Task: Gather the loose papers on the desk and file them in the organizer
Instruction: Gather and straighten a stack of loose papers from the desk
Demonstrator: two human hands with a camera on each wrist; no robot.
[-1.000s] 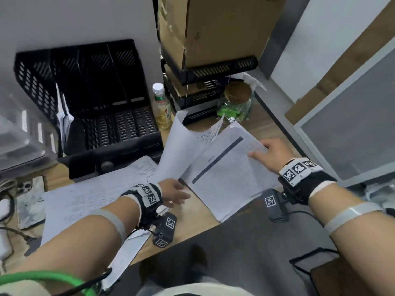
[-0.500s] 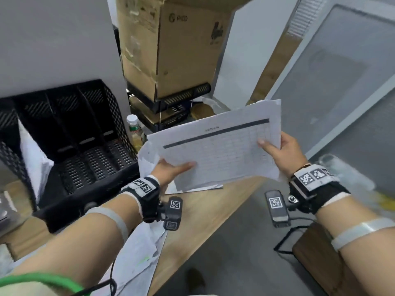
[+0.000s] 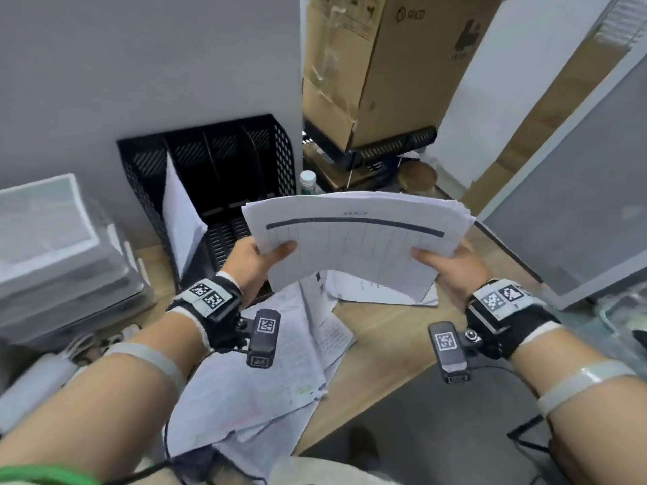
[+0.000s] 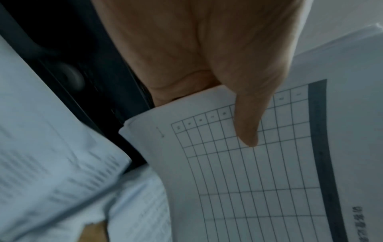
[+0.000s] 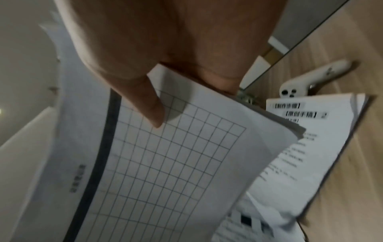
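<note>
Both hands grasp one stack of papers point(image 3: 357, 239), lifted clear above the desk point(image 3: 385, 330). Left hand point(image 3: 259, 260) pinches the stack's left edge, thumb on top; right hand point(image 3: 451, 264) pinches the right edge likewise. Top sheet: thin white paper, bowed, with a printed grid under a dark bar; small heading above it too blurred to read. Beyond the left fingers stands the black perforated organizer point(image 3: 217, 176), one white sheet upright in it. Below the fingers, loose papers point(image 3: 280, 372) lie on pale wood. Beyond, a cardboard box point(image 3: 378, 68) marked "PICO".
</note>
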